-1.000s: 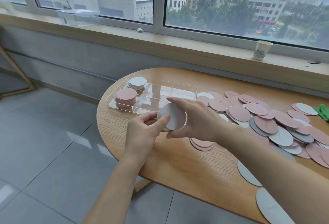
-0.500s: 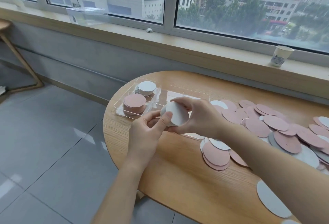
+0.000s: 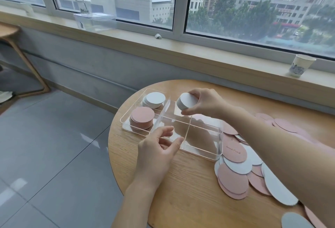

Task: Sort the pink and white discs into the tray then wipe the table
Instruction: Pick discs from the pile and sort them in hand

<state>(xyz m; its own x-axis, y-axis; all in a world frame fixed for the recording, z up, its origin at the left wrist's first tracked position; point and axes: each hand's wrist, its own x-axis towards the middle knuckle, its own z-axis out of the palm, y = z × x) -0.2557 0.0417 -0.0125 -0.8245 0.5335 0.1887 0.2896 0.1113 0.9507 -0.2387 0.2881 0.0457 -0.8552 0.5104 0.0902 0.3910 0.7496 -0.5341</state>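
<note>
A clear divided tray (image 3: 220, 138) sits on the round wooden table (image 3: 181, 191). Its far left compartment holds a stack of white discs (image 3: 155, 99); the near left one holds a stack of pink discs (image 3: 142, 118). My right hand (image 3: 204, 103) grips a small stack of white discs (image 3: 186, 103) above the tray's far middle compartment. My left hand (image 3: 157, 146) hovers at the tray's near edge, fingers loosely curled and holding nothing. Loose pink and white discs (image 3: 235, 175) lie spread to the right of the tray, partly hidden by my right forearm.
A paper cup (image 3: 301, 65) stands on the window sill at the right. A clear plastic container with a drink cup (image 3: 91, 17) sits on the sill at the left. A wooden stool (image 3: 10, 32) stands at the far left. The table's edge drops to grey floor tiles.
My right hand has carried the white stack away from my left hand, out over the tray. My left hand has let go of it and stays near the tray's front edge.
</note>
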